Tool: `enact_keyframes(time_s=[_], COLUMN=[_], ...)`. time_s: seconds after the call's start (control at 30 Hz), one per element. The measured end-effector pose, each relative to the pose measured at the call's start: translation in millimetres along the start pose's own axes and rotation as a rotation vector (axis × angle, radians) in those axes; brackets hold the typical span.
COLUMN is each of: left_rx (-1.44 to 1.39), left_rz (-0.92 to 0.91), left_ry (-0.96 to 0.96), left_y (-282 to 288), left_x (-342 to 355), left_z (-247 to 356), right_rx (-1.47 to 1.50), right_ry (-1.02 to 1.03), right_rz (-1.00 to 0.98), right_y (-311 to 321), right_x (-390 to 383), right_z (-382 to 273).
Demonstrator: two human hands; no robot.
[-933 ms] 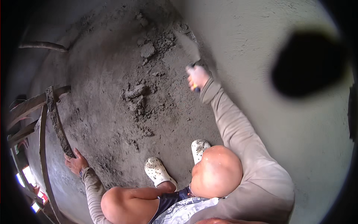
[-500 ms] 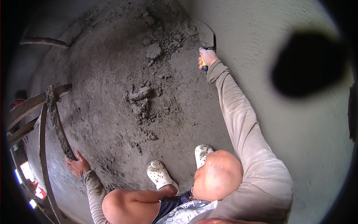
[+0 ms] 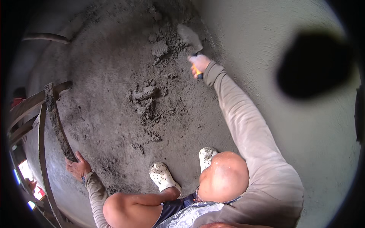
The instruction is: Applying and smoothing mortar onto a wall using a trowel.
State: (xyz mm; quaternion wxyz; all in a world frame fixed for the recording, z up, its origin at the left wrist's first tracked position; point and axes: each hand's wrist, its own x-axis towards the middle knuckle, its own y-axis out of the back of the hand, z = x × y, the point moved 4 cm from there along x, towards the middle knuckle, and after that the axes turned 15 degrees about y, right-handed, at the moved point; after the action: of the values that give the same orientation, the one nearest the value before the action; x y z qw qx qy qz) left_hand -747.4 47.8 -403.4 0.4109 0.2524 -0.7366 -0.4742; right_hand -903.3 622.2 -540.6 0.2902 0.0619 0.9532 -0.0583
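Note:
My right hand (image 3: 199, 64) is closed round the yellow and black handle of a trowel (image 3: 190, 37). The trowel's grey blade, slightly blurred, points up and left over loose mortar (image 3: 178, 48) on the floor near the wall. At the lower left, my left hand (image 3: 79, 167) grips the near end of a long wooden strip (image 3: 58, 123) crusted with mortar. Its thumb lies along one edge, and the other fingers are partly hidden.
Wet grey plaster covers the wall (image 3: 258, 57) on my right. More mortar clumps (image 3: 144, 97) lie mid-floor, beyond my white clogs (image 3: 163, 176). Wooden poles (image 3: 42, 152) and a plank (image 3: 30, 102) stand at the left; another pole (image 3: 47, 37) lies farther off.
My right hand has drawn the trowel left, away from the wall, and its blade now tilts over the loose mortar. My left hand and the wooden strip have barely shifted.

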Motion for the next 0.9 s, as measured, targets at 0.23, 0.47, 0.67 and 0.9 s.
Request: enact_keyframes(time_s=[0.23,0.47,0.67,0.9], left_rx=[-0.063,-0.089,-0.073,-0.103], left_rz=[0.013,0.027,0.035,0.035], left_ry=[-0.079,-0.052,-0.069,-0.09], left_y=[-6,0,-3,-8], left_x=[0,7,-1,-5], left_z=[-8,-11,-1,6], right_rx=[-0.388,-0.029,-0.05,0.285], right_ry=[0.059,0.13,0.092,-0.149], right_rz=[-0.403,0.163,0.216,-0.204], right_y=[-75,34,74,47], right_x=[-79,-36,0,5], right_z=[35,-4,1,78])
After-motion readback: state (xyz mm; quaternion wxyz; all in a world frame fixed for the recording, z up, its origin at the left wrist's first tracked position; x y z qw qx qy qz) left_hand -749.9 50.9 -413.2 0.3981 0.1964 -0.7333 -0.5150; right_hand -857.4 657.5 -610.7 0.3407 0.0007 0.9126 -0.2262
